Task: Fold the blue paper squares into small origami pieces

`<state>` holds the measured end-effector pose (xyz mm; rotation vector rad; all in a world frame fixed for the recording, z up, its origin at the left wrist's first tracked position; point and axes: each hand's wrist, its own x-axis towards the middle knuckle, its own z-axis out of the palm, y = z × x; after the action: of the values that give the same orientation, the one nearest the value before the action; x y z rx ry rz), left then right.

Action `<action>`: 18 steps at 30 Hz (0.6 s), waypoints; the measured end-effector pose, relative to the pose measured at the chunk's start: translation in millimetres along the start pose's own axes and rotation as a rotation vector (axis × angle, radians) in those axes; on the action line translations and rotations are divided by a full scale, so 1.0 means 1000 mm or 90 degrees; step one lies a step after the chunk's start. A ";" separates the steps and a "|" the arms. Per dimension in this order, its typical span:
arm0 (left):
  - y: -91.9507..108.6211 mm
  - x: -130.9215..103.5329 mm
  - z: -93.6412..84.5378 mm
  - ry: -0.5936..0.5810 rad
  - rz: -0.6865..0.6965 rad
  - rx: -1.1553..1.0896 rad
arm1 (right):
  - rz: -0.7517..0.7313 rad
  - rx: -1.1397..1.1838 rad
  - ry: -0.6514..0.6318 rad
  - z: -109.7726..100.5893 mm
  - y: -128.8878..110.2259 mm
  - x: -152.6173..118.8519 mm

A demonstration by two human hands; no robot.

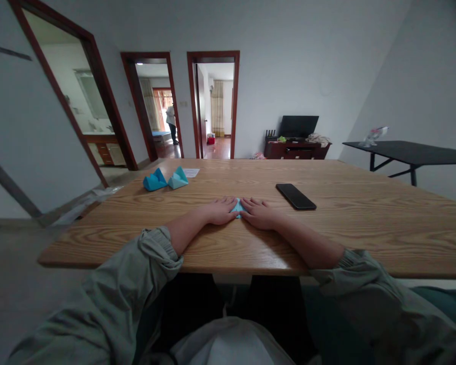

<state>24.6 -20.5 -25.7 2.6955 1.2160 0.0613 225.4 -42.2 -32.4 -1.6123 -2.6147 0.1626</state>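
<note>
A small piece of light blue folded paper [238,208] lies on the wooden table in front of me, partly covered by both hands. My left hand [221,211] rests flat on its left side, fingers stretched out. From the other side, my right hand [259,213] lies flat over the paper's right part, its fingers also extended. Only the middle strip of the paper shows between the hands. Farther back on the left stand a darker blue paper boat [155,180] and a light blue paper boat [178,178].
A black phone [296,196] lies to the right of my right hand. A white slip of paper [192,173] is behind the boats. The wooden table [357,223] has its front edge close to my body. A person [171,123] stands beyond a far doorway.
</note>
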 end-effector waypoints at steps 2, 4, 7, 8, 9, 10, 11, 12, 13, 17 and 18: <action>0.001 0.000 0.000 -0.005 -0.015 0.001 | 0.007 0.001 -0.001 0.000 0.001 0.002; 0.002 0.000 0.000 -0.009 -0.021 0.004 | 0.016 -0.002 0.001 0.000 0.001 0.004; 0.002 0.001 -0.001 -0.008 -0.035 0.010 | 0.025 -0.017 -0.006 0.000 0.003 0.012; 0.001 0.002 -0.001 -0.004 -0.044 0.011 | 0.027 -0.022 -0.010 0.000 0.004 0.016; 0.001 0.003 0.000 0.000 -0.054 0.012 | 0.028 -0.024 -0.014 0.000 0.005 0.019; 0.001 0.004 0.000 0.004 -0.063 0.011 | 0.027 -0.026 -0.017 0.000 0.007 0.022; 0.001 0.005 0.000 0.006 -0.068 0.010 | 0.026 -0.028 -0.017 0.001 0.008 0.025; 0.001 0.006 0.000 0.004 -0.071 0.009 | 0.022 -0.031 -0.018 0.001 0.009 0.027; 0.001 0.006 0.000 0.001 -0.072 0.008 | 0.018 -0.033 -0.019 0.002 0.009 0.029; 0.001 0.005 -0.002 -0.017 -0.075 0.001 | 0.013 -0.031 -0.022 0.001 0.009 0.031; -0.001 0.004 -0.004 -0.018 -0.069 -0.002 | 0.013 -0.020 -0.020 0.000 0.009 0.030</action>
<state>26.3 -16.6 -22.1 2.6124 1.3497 0.0103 220.3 -11.3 -33.6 -1.6596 -2.6387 0.1509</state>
